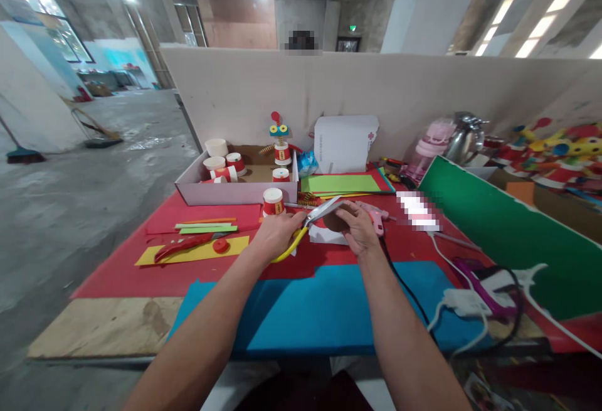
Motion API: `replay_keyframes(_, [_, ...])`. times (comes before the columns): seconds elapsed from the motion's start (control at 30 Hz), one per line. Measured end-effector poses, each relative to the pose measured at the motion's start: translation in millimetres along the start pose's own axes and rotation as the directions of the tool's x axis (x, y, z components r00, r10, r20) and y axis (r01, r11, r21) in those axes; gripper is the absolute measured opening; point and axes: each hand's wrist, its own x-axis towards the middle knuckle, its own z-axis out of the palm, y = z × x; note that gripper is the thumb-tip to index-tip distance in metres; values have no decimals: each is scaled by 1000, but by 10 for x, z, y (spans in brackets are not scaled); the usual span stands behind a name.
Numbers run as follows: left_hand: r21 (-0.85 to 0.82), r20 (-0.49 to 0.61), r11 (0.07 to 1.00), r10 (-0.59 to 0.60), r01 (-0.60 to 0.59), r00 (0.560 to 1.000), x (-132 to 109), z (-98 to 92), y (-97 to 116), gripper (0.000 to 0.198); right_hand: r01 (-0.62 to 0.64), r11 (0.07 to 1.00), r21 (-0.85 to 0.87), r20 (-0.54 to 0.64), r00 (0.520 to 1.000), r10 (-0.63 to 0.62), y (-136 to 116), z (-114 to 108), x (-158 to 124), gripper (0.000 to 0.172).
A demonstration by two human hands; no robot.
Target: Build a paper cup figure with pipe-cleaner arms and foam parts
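Note:
My left hand (276,235) is closed on the yellow handles of a pair of scissors (324,209), whose blades point up and to the right. In my right hand (361,228) is a brown piece of cardboard (333,221) with a rounded edge, pinched by the fingers. The blades lie against or just above the cardboard; I cannot tell whether they cut into it. White paper (324,235) lies under the right hand. Just beyond my left hand stands a red and white paper cup (273,201). A pink glue gun (374,215) rests beside my right hand.
A shallow box (237,193) with several cups stands at the back left. Red-handled pliers (181,248) lie on a yellow strip (235,248). Blue sheet (301,310) covers the front. A green panel (498,235), white cables (465,301) and a pink bottle (430,144) are at right.

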Motion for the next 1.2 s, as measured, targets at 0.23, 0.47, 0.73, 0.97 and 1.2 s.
replay_keyframes(0.23, [4, -4, 1000, -22, 22, 1000, 3, -11, 1, 33, 11, 1000, 10, -24, 1000, -11, -11, -14, 9, 26])
replay_keyframes(0.47, [1, 1, 1000, -16, 16, 1000, 5, 5, -11, 33, 15, 1000, 3, -2, 1000, -15, -6, -17, 4, 25])
replay_keyframes(0.73, [12, -16, 1000, 5, -5, 1000, 7, 13, 12, 24, 20, 999, 29, -32, 999, -19, -18, 7, -15, 27])
replay_keyframes(0.97, [3, -37, 1000, 5, -5, 999, 5, 27, 23, 23, 8, 999, 50, -51, 999, -6, -36, 33, -35, 28])
replay_keyframes(1.2, [-34, -52, 999, 0, -1, 999, 5, 30, 24, 20, 10, 998, 55, -55, 998, -7, -49, 30, -31, 30])
